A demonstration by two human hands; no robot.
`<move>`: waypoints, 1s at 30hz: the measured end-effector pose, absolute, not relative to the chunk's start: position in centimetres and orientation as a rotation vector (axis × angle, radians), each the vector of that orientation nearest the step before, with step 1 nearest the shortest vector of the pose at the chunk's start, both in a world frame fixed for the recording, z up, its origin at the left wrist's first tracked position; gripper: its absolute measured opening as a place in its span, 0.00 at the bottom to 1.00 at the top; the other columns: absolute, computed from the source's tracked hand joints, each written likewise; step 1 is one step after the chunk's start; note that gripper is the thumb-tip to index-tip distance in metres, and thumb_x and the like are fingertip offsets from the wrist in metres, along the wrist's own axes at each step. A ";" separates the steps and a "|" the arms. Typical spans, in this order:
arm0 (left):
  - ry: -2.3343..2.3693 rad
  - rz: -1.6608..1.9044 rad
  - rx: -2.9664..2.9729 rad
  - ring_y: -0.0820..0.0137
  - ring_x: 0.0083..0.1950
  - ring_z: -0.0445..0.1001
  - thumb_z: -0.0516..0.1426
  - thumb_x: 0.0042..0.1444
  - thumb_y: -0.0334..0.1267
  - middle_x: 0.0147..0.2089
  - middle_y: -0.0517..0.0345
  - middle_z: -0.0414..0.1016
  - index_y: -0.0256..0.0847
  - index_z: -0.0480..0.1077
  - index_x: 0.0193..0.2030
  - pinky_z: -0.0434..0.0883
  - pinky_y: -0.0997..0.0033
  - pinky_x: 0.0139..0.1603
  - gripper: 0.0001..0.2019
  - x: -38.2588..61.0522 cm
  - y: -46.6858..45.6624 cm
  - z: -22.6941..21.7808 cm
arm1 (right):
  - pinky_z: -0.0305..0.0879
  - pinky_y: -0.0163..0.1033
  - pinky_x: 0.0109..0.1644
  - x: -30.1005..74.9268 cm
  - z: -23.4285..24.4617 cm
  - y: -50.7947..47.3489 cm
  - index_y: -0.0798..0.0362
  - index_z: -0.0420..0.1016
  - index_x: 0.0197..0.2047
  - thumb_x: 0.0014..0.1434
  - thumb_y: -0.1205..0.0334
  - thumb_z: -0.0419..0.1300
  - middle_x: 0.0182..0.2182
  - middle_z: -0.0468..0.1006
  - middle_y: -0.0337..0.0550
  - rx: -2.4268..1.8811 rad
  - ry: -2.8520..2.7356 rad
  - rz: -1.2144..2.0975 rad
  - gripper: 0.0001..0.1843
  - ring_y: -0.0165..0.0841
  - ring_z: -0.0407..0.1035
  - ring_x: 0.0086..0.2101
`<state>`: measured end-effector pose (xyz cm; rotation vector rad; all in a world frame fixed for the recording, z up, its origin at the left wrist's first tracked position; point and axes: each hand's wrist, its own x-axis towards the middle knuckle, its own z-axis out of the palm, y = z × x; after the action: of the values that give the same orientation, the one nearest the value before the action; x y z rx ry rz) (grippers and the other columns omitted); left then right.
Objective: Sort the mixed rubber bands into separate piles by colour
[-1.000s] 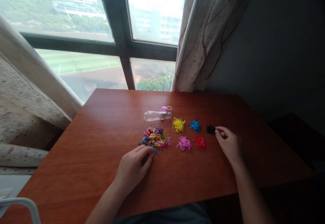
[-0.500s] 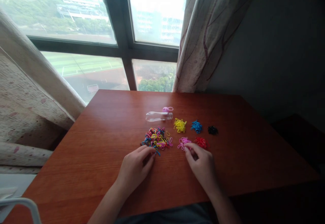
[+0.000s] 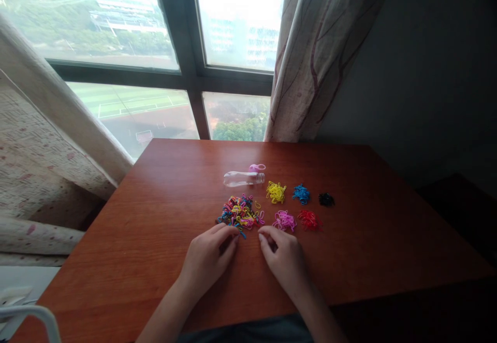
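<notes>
A mixed pile of small coloured rubber bands (image 3: pixel 241 211) lies on the table in front of me. At its near edge my left hand (image 3: pixel 213 249) is closed in a pinch, with a blue rubber band (image 3: pixel 243 234) showing at the fingertips. Just right of the pile, my right hand (image 3: pixel 283 252) has thumb and forefinger close together; anything between them is too small to make out. Beyond it are sorted heaps: pink bands (image 3: pixel 284 220), red bands (image 3: pixel 309 220), yellow bands (image 3: pixel 276 192), blue bands (image 3: pixel 301 194) and black bands (image 3: pixel 326 199).
A clear plastic bottle (image 3: pixel 243 179) lies on its side behind the pile, beside a pink cap with a loop (image 3: pixel 257 168). The brown wooden table (image 3: pixel 140 229) reaches to the window. A white curved tube (image 3: pixel 39 310) stands at the lower left.
My right hand has moved left from the pink heap to the near right side of the mixed pile. My left hand stays at the pile's edge.
</notes>
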<state>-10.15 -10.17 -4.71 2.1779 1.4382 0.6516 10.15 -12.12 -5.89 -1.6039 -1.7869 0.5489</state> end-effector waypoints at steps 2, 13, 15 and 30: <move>1.441 0.654 2.178 0.69 0.38 0.76 0.53 0.63 0.36 0.38 0.59 0.78 0.45 0.74 0.42 0.69 0.73 0.38 0.08 -10.2 -10.2 -4.7 | 0.62 0.33 0.35 9.9 -5.8 -12.1 0.49 0.78 0.38 0.61 0.67 0.55 0.28 0.80 0.37 -1.626 -1.822 0.536 0.09 0.33 0.74 0.29; 1.428 0.688 2.138 0.70 0.37 0.75 0.53 0.62 0.35 0.38 0.59 0.77 0.44 0.74 0.41 0.68 0.73 0.38 0.08 -10.2 -10.0 -4.6 | 0.54 0.33 0.34 7.1 -5.1 -11.7 0.48 0.74 0.35 0.61 0.67 0.60 0.29 0.79 0.36 -1.642 -1.979 0.454 0.04 0.31 0.72 0.31; 1.425 0.705 2.132 0.70 0.37 0.75 0.54 0.62 0.35 0.38 0.59 0.78 0.44 0.74 0.42 0.68 0.73 0.38 0.07 -10.3 -10.0 -4.7 | 0.53 0.34 0.34 7.1 -5.2 -11.8 0.49 0.73 0.34 0.62 0.68 0.59 0.29 0.79 0.36 -1.636 -1.983 0.453 0.06 0.31 0.72 0.31; 1.448 0.667 2.169 0.68 0.39 0.77 0.54 0.61 0.35 0.39 0.58 0.78 0.45 0.74 0.43 0.69 0.73 0.38 0.08 -10.3 -9.9 -4.9 | 0.51 0.35 0.34 7.4 -5.4 -12.0 0.49 0.72 0.34 0.62 0.68 0.58 0.29 0.78 0.36 -1.614 -1.985 0.445 0.06 0.31 0.70 0.31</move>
<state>-10.25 -9.94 -4.87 2.1692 1.4484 0.6674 7.41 -12.02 -5.43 -1.6145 -1.9849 0.4455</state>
